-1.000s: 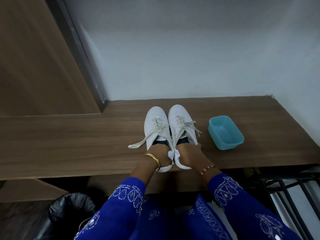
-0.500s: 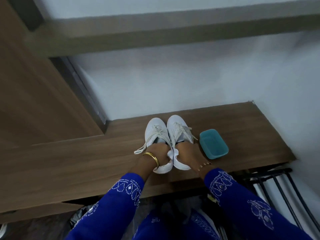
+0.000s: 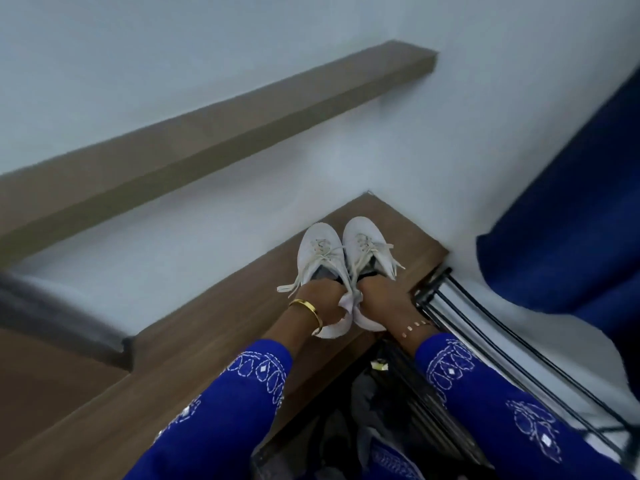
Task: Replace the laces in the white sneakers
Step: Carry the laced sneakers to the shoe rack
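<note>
Two white sneakers stand side by side, toes pointing away from me. My left hand (image 3: pixel 320 301) grips the heel of the left sneaker (image 3: pixel 320 247). My right hand (image 3: pixel 382 299) grips the heel of the right sneaker (image 3: pixel 363 237). Both shoes are laced with off-white laces (image 3: pixel 375 256) whose loose ends hang over the sides. The pair is over the right end of the wooden counter (image 3: pixel 214 341); whether they touch it I cannot tell. My fingers are hidden inside the shoe openings.
A wooden wall shelf (image 3: pixel 221 133) runs above the counter against the pale wall. A black wire rack (image 3: pixel 467 327) stands just right of the counter's end. Blue fabric (image 3: pixel 568 216) hangs at the right. Dark clutter lies below the counter edge.
The view has swung left and tilted; the sneakers now sit at the counter's right end. The teal container beside them is out of view. Both hands keep their grip on the heels.
</note>
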Motion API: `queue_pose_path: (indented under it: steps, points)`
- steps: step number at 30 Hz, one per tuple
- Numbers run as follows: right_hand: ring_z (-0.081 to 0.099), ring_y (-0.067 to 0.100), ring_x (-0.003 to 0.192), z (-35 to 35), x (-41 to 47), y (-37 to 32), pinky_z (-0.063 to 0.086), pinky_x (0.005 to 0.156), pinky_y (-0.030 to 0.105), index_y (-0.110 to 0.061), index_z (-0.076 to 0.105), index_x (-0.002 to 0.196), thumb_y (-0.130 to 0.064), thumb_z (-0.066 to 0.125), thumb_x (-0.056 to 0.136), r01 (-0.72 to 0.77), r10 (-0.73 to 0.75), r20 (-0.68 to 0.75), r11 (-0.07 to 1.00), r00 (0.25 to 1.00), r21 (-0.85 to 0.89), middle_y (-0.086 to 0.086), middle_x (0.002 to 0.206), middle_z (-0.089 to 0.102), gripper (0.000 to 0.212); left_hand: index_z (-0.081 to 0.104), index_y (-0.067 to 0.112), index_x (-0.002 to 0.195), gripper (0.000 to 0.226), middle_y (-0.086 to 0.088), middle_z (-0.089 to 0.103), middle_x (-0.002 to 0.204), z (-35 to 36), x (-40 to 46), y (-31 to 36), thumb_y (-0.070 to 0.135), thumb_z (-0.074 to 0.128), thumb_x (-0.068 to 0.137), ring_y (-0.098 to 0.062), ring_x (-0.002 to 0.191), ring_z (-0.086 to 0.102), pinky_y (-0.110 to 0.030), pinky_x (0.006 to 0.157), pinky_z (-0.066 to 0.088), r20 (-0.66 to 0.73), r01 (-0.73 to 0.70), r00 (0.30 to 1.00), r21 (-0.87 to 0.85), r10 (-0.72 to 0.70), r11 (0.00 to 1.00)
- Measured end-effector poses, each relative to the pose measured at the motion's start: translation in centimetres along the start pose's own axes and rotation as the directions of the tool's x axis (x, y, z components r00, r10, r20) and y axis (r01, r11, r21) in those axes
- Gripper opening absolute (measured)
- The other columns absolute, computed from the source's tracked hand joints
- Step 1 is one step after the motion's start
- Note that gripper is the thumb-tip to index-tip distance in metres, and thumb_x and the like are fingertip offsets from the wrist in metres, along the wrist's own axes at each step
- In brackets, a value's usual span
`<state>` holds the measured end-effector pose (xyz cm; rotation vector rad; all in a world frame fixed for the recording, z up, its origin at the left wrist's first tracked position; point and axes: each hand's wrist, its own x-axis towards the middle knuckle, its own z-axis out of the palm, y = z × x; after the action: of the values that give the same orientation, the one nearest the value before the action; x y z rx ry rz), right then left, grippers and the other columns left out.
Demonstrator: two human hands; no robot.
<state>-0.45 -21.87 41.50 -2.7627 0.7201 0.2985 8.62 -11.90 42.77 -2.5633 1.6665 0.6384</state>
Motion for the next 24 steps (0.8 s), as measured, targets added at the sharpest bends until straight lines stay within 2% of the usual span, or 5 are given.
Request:
queue_pose_path:
  steps: [2, 6, 10, 18, 24]
  points:
    - [0.06, 0.025, 0.103, -0.4, -1.6, 2.1, 0.043, 0.086, 0.033, -0.013, 0.061, 0.101, -0.025, 0.046, 0.09, -0.094, 0.094, -0.037, 0.995, 0.995, 0.018, 0.005, 0.107, 0.064, 0.021, 0.062, 0.009, 0.111, 0.031, -0.013, 0.062, 0.112, 0.0, 1.3, 2.2, 0.029, 0.053, 0.089, -0.029, 0.105, 0.056, -0.033, 0.079, 0.041, 0.019, -0.078, 0.997, 0.015, 0.078, 0.997]
    - [0.055, 0.026, 0.11, -0.8, -4.8, 6.4, 0.033, 0.097, 0.04, -0.015, 0.058, 0.11, -0.025, 0.045, 0.091, -0.3, 0.302, -0.044, 0.953, 0.952, 0.041, 0.003, 0.114, 0.061, 0.024, 0.058, 0.012, 0.119, 0.039, -0.012, 0.061, 0.117, 0.4, 4.3, 6.9, 0.035, 0.056, 0.088, -0.028, 0.108, 0.056, -0.034, 0.084, 0.042, 0.05, -0.219, 0.975, 0.064, 0.216, 0.974]
    - [0.053, 0.027, 0.112, -0.2, -7.5, 11.0, 0.032, 0.097, 0.044, -0.015, 0.057, 0.112, -0.024, 0.044, 0.091, -0.459, 0.463, -0.019, 0.883, 0.886, 0.102, 0.004, 0.116, 0.06, 0.026, 0.055, 0.011, 0.121, 0.043, -0.012, 0.06, 0.119, 1.6, 7.3, 11.9, 0.036, 0.058, 0.087, -0.029, 0.109, 0.055, -0.035, 0.084, 0.042, 0.125, -0.373, 0.924, 0.094, 0.361, 0.923]
    - [0.052, 0.028, 0.116, 2.4, -10.9, 16.6, 0.034, 0.099, 0.047, -0.017, 0.055, 0.117, -0.028, 0.046, 0.092, -0.658, 0.659, 0.061, 0.734, 0.75, 0.168, 0.005, 0.121, 0.059, 0.029, 0.05, 0.012, 0.129, 0.049, -0.011, 0.057, 0.126, 4.9, 11.7, 18.3, 0.036, 0.058, 0.087, -0.028, 0.115, 0.052, -0.035, 0.092, 0.043, 0.29, -0.572, 0.799, 0.093, 0.527, 0.815]
    - [0.053, 0.03, 0.115, 6.2, -11.9, 19.0, 0.032, 0.1, 0.046, -0.015, 0.054, 0.119, -0.024, 0.043, 0.092, -0.757, 0.755, 0.093, 0.629, 0.649, 0.177, 0.006, 0.122, 0.059, 0.03, 0.053, 0.014, 0.124, 0.043, -0.007, 0.058, 0.123, 8.6, 13.5, 20.9, 0.037, 0.056, 0.089, -0.026, 0.113, 0.053, -0.033, 0.086, 0.041, 0.335, -0.644, 0.742, 0.116, 0.58, 0.756]
